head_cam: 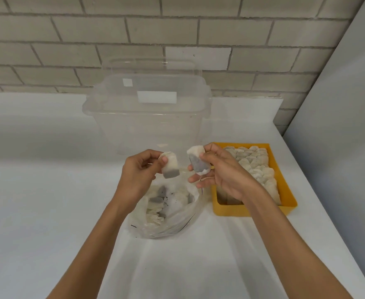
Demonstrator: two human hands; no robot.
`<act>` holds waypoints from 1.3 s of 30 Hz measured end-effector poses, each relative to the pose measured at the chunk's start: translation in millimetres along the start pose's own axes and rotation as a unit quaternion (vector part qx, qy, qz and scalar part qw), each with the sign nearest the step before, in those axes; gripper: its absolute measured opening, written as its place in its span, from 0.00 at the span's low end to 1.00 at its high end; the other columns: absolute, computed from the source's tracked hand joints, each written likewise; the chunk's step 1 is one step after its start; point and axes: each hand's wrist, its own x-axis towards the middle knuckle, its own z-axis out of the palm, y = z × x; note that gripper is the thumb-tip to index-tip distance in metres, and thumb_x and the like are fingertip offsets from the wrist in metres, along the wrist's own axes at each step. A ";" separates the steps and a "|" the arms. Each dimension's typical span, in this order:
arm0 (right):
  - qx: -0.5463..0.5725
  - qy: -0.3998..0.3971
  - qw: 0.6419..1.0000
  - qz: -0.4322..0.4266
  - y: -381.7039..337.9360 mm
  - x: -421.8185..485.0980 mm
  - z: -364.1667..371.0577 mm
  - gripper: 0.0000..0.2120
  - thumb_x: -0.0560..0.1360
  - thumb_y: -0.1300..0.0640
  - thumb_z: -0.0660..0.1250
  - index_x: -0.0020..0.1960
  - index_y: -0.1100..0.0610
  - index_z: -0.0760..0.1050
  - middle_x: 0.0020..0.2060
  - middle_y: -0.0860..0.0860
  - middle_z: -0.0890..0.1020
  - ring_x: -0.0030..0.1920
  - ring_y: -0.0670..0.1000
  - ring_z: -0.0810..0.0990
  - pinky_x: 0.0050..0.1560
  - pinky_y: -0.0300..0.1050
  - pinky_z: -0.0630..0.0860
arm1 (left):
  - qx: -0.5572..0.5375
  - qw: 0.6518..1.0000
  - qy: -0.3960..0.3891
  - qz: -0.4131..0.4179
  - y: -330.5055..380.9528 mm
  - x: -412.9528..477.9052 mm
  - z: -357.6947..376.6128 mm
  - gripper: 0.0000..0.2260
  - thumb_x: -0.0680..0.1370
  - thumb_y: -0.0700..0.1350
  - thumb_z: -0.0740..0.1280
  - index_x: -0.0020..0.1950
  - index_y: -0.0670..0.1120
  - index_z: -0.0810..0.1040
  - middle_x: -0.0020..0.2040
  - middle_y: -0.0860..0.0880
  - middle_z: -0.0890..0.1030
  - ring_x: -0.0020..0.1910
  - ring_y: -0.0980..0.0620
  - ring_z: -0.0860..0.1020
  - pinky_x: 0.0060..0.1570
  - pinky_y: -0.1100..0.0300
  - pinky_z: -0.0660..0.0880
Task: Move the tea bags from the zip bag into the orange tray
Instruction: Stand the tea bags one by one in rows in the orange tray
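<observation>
Holding tea bags [170,166] — both hands [220,169]

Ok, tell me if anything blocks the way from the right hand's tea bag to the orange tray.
Nothing visible does. The right hand holds its tea bag just left of the orange tray, with only open air between.

Two bare forearms, no sleeves, left hand [138,171], right hand [222,171], short nails
</observation>
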 end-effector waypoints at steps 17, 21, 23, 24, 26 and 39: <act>-0.522 0.100 0.845 -0.058 -44.4 -30.1 -79.6 0.02 0.74 0.61 0.71 0.45 0.56 0.81 0.33 0.53 0.84 0.33 0.47 0.82 0.37 0.35 0.79 | 0.012 0.994 -0.104 0.029 10.3 16.9 60.3 0.03 0.77 0.45 0.69 0.44 0.49 0.82 0.37 0.50 0.81 0.33 0.58 0.77 0.33 0.69 0.71; -0.521 0.109 0.845 -0.049 -37.5 -37.6 -86.2 0.04 0.71 0.64 0.74 0.42 0.56 0.81 0.30 0.53 0.82 0.27 0.42 0.79 0.32 0.32 0.77 | 0.016 0.992 -0.119 0.039 11.5 18.3 67.5 0.03 0.77 0.44 0.69 0.45 0.48 0.82 0.37 0.49 0.81 0.33 0.58 0.77 0.33 0.70 0.71; -0.504 0.110 0.856 -0.042 -32.1 -39.9 -87.1 0.04 0.69 0.64 0.74 0.42 0.59 0.81 0.29 0.55 0.82 0.26 0.42 0.79 0.31 0.33 0.77 | 0.027 0.991 -0.124 0.044 12.1 19.0 72.3 0.03 0.77 0.44 0.70 0.46 0.46 0.82 0.38 0.47 0.82 0.33 0.57 0.78 0.33 0.70 0.71; -0.500 0.105 0.859 -0.034 -29.1 -40.8 -87.2 0.03 0.70 0.65 0.74 0.42 0.60 0.81 0.29 0.54 0.82 0.25 0.42 0.79 0.31 0.32 0.76 | 0.035 0.990 -0.129 0.047 13.2 19.2 75.9 0.03 0.76 0.43 0.70 0.47 0.45 0.82 0.39 0.46 0.82 0.33 0.57 0.78 0.34 0.70 0.71; -0.496 0.092 0.863 -0.016 -21.9 -40.7 -88.7 0.03 0.71 0.67 0.72 0.43 0.60 0.81 0.28 0.51 0.82 0.27 0.42 0.81 0.34 0.33 0.78 | 0.055 0.986 -0.150 0.053 14.8 19.5 86.2 0.03 0.76 0.43 0.70 0.46 0.43 0.81 0.38 0.44 0.83 0.32 0.56 0.78 0.35 0.68 0.73; -0.507 0.129 0.852 0.009 -3.6 -43.0 -104.2 0.03 0.75 0.64 0.69 0.43 0.59 0.80 0.31 0.53 0.83 0.29 0.44 0.82 0.35 0.32 0.78 | 0.391 0.868 -0.278 0.127 4.6 8.5 129.4 0.04 0.77 0.47 0.64 0.49 0.50 0.77 0.45 0.54 0.83 0.50 0.52 0.76 0.47 0.53 0.55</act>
